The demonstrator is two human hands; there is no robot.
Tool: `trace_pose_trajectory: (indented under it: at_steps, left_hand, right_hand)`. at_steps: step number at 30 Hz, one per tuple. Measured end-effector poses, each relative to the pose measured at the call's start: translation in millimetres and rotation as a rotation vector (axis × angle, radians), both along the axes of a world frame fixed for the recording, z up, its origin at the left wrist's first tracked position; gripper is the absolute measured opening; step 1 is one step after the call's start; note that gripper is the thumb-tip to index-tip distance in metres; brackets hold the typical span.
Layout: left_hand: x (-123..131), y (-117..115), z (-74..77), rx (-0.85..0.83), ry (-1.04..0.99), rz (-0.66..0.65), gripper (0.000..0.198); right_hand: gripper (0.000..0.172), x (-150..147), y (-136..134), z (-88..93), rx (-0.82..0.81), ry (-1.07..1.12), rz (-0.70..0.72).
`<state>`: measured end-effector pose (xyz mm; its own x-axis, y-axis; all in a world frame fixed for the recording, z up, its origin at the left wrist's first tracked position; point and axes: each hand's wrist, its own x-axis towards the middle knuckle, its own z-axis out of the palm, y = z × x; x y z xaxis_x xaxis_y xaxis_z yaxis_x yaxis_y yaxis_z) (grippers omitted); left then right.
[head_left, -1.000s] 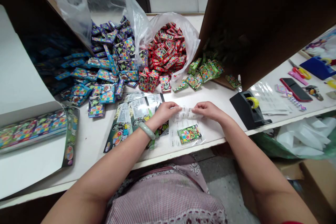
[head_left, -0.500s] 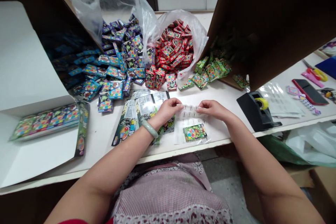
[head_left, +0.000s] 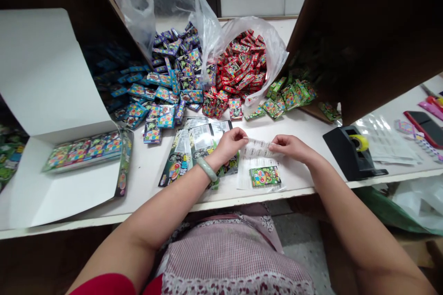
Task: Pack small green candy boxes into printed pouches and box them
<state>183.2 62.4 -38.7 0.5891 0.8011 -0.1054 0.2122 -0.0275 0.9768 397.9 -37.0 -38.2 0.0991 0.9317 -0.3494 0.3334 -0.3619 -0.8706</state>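
A sheet of round clear stickers [head_left: 258, 150] with dark print lies at the table's front edge, its top side lifted a little. My left hand [head_left: 231, 144], with a pale green bangle at the wrist, pinches the sheet's top left corner. On the opposite side my right hand [head_left: 289, 146] has thumb and forefinger closed on the sheet's upper right edge. Below the fingers a small green candy box [head_left: 266, 176] rests over the sheet's lower part, clear film showing around it. Printed plastic pouches [head_left: 180, 150] lie left of the sheet, partly under my left forearm.
Blue boxes [head_left: 166, 94], purple boxes [head_left: 188, 62], red boxes [head_left: 242, 67] and green boxes [head_left: 294, 94] are heaped behind, some in clear bags. An open display box [head_left: 72, 198] stands left. A tape dispenser [head_left: 346, 154], more sheets [head_left: 384, 140] and a phone [head_left: 425, 126] lie right.
The camera view has turned left, so everything sits further right in the picture. Both hands keep their pinch on the sticker sheet with little visible movement.
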Motion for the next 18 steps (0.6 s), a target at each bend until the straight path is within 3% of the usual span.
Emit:
trace_pose_trajectory:
  at_steps: [3,8,18]
  left_hand:
    - [0.4,-1.6,1.5,0.009,0.008,-0.004,0.006]
    - [-3.0,-2.3,-1.8,0.018,0.059,-0.031,0.023]
    - [0.6,5.5,-6.9,0.121,0.164,-0.049,0.007]
  right_hand:
    - [0.046,0.4,-0.8,-1.0,-0.014,0.008,-0.005]
    - [0.042,2.4,-2.4,-1.8,-0.039,-0.012,0.010]
    - [0.038,6.6,-6.2,-0.4,-0.012,0.031,-0.054]
